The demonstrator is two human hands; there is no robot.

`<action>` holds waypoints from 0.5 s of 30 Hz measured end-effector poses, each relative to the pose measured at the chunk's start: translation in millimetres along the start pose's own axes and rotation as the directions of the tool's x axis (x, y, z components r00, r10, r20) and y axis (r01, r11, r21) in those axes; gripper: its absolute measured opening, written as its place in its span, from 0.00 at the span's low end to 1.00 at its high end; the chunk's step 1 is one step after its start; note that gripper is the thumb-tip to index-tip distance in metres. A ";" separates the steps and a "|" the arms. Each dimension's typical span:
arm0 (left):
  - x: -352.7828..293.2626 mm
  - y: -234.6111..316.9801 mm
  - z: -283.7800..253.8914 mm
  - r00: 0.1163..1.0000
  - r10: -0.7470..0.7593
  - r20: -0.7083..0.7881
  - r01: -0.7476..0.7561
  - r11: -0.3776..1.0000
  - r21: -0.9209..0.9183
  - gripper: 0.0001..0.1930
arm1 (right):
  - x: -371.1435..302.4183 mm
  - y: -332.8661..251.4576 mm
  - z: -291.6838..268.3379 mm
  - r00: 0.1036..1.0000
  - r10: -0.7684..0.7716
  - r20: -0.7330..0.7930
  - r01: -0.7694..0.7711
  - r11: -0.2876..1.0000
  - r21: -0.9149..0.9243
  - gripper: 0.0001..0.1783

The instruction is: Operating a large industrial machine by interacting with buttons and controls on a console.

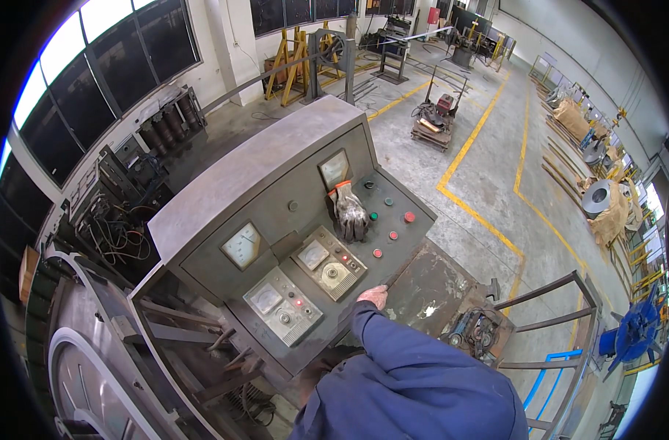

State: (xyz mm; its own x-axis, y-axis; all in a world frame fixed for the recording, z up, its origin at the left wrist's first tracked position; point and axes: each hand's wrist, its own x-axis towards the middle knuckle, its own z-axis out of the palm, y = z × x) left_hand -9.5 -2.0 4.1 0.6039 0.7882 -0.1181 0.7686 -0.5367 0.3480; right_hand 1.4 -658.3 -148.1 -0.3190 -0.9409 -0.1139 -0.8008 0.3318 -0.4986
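My right hand [372,296], in a dark blue sleeve [422,359], is at the near right edge of a grey control console [393,275]. Its fingers look curled in, and whatever they may hold is hidden. I do not see my left hand. Two boxy control units [283,304] with dials and knobs are set side by side in the sloping panel. A pair of soiled work gloves [351,213] with orange cuffs lies beyond them. Red push buttons [378,253] and a green button [373,216] sit right of the gloves.
Right of the console is a worn metal tabletop [430,282] bearing greasy mechanical parts [474,330]. A metal railing [551,319] curves around the right side. At left stands large machinery [78,367]. A wheeled cart [433,121] is farther off, near yellow floor lines [485,220].
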 end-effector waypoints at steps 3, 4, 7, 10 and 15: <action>2.5 -1.2 2.8 1.000 0.010 0.001 -0.010 1.000 0.007 0.38 | -0.4 2.1 1.8 0.999 0.008 -0.033 -0.006 0.999 0.041 0.16; 3.0 -1.6 3.5 1.000 0.007 -0.002 -0.007 1.000 0.011 0.38 | -0.7 1.9 1.5 1.000 0.003 -0.030 -0.002 1.000 0.031 0.16; 3.9 -4.1 4.5 1.000 0.007 -0.009 -0.007 1.000 0.025 0.38 | -3.1 -0.9 -2.4 1.000 0.008 -0.008 -0.008 1.000 0.028 0.16; 1.8 -1.6 3.9 1.000 0.002 -0.016 -0.001 1.000 0.021 0.38 | -1.3 -0.3 -0.9 0.999 0.042 0.005 -0.042 0.997 0.064 0.16; 7.6 -4.8 6.7 1.000 0.001 -0.015 0.000 1.000 0.020 0.38 | 1.7 5.7 8.7 0.998 0.016 -0.058 -0.013 0.998 0.060 0.17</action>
State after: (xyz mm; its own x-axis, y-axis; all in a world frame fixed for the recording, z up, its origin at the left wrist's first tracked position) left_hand -7.3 4.5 -4.8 0.6011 0.7923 -0.1042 0.7726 -0.5429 0.3291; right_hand 0.7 -658.6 -158.6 -0.3608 -0.9299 -0.0716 -0.7651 0.3390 -0.5475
